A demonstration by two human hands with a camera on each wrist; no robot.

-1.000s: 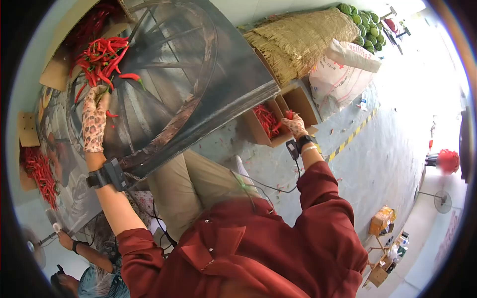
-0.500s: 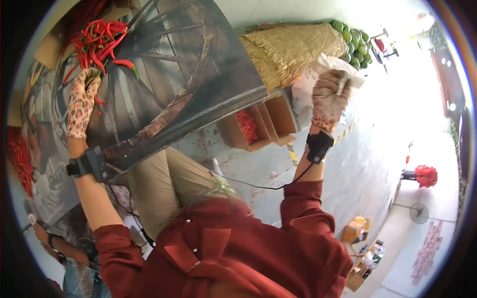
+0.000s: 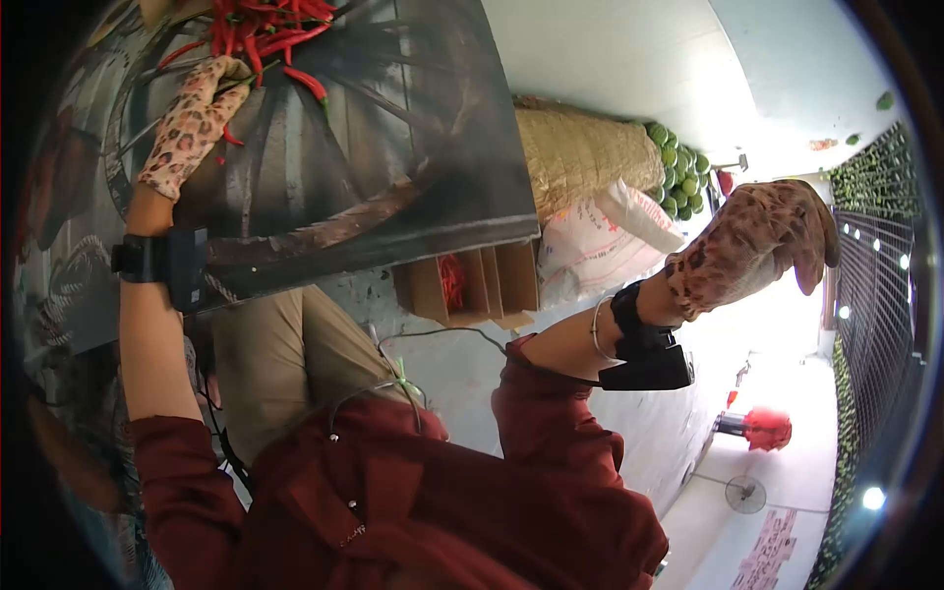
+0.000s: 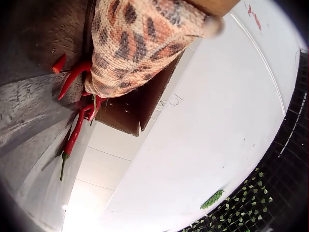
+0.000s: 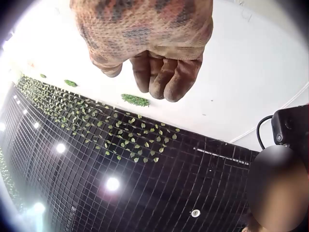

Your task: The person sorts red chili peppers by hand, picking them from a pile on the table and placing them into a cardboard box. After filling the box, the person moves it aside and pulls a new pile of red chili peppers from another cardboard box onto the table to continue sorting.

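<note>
My left hand (image 3: 202,118), in a leopard-print glove, rests on the dark table (image 3: 433,197) with a spoked-wheel print. Its thumb and index finger pinch the green stem of a red chili pepper (image 3: 258,77) at the near side of a pile of red chilies (image 3: 280,20). In the left wrist view the glove hides its fingertips, and a chili (image 4: 73,137) lies just beyond. Raised at the far right, well away from the table, my right hand (image 3: 762,241) wears a matching glove. Its fingers (image 5: 183,79) hang loosely bent, with nothing in them.
Below the table's right edge stands a cardboard box (image 3: 475,275) with red chilies in one compartment. Beside it is a white sack (image 3: 595,251), with a straw bundle (image 3: 590,147) and several watermelons (image 3: 678,172) behind. A cable (image 3: 442,332) runs to the right wrist.
My right hand, with red chilies at its fingers over the box a second ago, has risen out to the right and is now empty. The left hand stays at the pile while the head view has turned.
</note>
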